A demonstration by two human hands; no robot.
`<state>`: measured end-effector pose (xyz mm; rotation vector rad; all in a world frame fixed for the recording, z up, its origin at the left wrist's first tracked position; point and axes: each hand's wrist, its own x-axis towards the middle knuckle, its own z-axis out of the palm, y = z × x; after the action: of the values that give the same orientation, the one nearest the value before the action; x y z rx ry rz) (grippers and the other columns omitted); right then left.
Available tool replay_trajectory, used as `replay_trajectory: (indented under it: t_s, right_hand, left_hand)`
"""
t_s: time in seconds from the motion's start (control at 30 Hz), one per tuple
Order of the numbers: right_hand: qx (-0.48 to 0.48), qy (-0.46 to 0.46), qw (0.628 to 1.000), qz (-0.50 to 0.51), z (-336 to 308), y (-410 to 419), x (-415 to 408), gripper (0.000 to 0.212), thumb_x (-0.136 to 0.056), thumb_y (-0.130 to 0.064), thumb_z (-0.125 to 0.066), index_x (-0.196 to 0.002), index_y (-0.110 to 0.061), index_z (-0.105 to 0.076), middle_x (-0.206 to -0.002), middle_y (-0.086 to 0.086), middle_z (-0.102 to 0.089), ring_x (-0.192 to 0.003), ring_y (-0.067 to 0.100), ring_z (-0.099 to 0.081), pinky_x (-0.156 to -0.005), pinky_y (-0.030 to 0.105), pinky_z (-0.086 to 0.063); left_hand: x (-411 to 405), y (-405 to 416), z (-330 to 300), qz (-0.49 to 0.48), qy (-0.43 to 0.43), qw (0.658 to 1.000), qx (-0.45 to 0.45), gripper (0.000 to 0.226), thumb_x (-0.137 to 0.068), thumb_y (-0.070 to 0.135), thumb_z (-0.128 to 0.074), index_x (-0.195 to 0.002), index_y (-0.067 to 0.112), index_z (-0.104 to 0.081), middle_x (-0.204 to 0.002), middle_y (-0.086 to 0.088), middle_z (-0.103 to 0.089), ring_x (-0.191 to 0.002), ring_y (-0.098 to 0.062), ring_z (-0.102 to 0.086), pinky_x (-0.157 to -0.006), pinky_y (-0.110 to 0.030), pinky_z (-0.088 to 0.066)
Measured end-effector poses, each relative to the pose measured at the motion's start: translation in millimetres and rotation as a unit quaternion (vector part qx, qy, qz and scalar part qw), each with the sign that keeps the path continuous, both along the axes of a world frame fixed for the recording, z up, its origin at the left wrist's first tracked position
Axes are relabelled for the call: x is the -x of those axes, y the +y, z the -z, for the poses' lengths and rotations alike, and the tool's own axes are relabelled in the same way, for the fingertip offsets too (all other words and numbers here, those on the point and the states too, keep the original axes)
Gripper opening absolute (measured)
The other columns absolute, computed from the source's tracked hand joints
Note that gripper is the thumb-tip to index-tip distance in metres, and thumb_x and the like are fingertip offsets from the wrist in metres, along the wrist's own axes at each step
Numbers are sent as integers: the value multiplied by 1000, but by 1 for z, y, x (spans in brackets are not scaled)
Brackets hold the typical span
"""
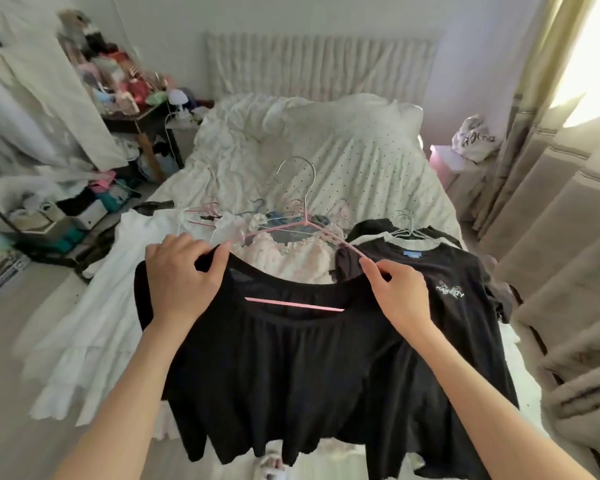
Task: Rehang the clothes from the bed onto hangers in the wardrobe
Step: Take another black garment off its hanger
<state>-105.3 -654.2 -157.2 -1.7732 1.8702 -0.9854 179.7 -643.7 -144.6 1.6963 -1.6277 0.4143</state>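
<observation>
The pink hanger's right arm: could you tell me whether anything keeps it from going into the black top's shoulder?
Nothing visible does. The right hand pinches the pink hanger arm at the black top neckline; the left hand holds the other shoulder.

We find open quilt (354, 157) beyond a tangle of hangers (291, 216); white dress (94, 306) blocks the bed's left edge, dark T-shirt (440, 282) the right, curtain (548, 237) close alongside.

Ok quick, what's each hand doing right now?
Left hand: grips the black fabric top at its shoulder.
Right hand: pinches the thin pink wire hanger.
</observation>
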Motion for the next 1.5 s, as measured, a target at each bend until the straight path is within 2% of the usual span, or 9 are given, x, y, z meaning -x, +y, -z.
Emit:
replay_trajectory:
  t_s: [0.07,0.23,0.5,0.63,0.9,1.07,1.23,1.37,1.5]
  right_hand:
    - [-3,-7,1000,-8,-2,-30,-12,48,-92,-44,-49,-59,-10,-53,-51,1,-49,-55,20,-47,-56,32,-35]
    - [16,-30,999,5,-4,-131,-33,50,-93,-39,-51,-51,-13,-40,-46,-2,-38,-48,14,-36,-50,30,-27]
    - [-82,41,995,37,53,-311,-59,42,-95,-39,-47,-57,-23,-38,-53,-8,-39,-53,10,-38,-49,26,-26]
    - [-125,65,989,35,89,-379,-66,39,-96,-37,-45,-62,-18,-42,-58,-3,-44,-57,15,-42,-55,31,-27]
    - [-282,88,953,59,201,-437,-69,41,-94,-42,-46,-60,-19,-44,-71,4,-53,-77,27,-53,-70,35,-38]
    - [-326,95,938,66,249,-451,-71,44,-93,-45,-47,-58,-18,-47,-63,-2,-51,-69,20,-54,-65,34,-42]
    - [-323,128,933,93,278,-455,-71,34,-94,-41,-46,-90,-14,-66,-90,3,-65,-87,23,-59,-83,42,-47]
    - [-312,142,935,94,286,-445,-72,31,-94,-35,-47,-113,-14,-60,-114,6,-62,-104,27,-56,-89,41,-41]
    - [-272,170,943,91,281,-419,-79,42,-93,-31,-50,-131,-14,-46,-127,6,-56,-118,26,-49,-103,39,-30]
  left_hand:
    - [-11,-32,-8,5,-12,1000,25,45,-85,45,-49,-63,9,-64,-62,-2,-55,-67,-25,-52,-69,-30,-21]
    - [-36,-145,-10,38,1,999,29,41,-86,44,-50,-69,10,-66,-68,-2,-59,-74,-24,-54,-73,-33,-26]
    - [-62,-349,75,136,92,974,-153,28,-88,36,-58,-70,14,-59,-72,0,-60,-77,-26,-56,-80,-45,-43]
    - [-69,-425,117,147,76,964,-209,26,-90,33,-57,-78,10,-61,-79,-5,-64,-79,-28,-56,-79,-44,-43]
    - [-68,-478,244,133,64,917,-370,24,-92,30,-54,-82,9,-61,-87,-6,-62,-86,-29,-54,-74,-40,-43]
    - [-67,-488,290,145,62,893,-422,23,-92,28,-55,-82,9,-63,-86,-7,-59,-81,-29,-55,-71,-40,-44]
    - [-65,-505,308,159,40,879,-448,23,-91,28,-56,-86,8,-66,-87,-7,-62,-83,-27,-56,-70,-38,-45]
    - [-65,-504,317,158,42,861,-482,20,-92,22,-52,-102,8,-62,-101,-10,-61,-96,-30,-55,-78,-43,-46]
    - [-58,-484,313,186,-11,851,-490,39,-92,24,-52,-127,7,-51,-122,-13,-55,-113,-30,-51,-95,-41,-41]
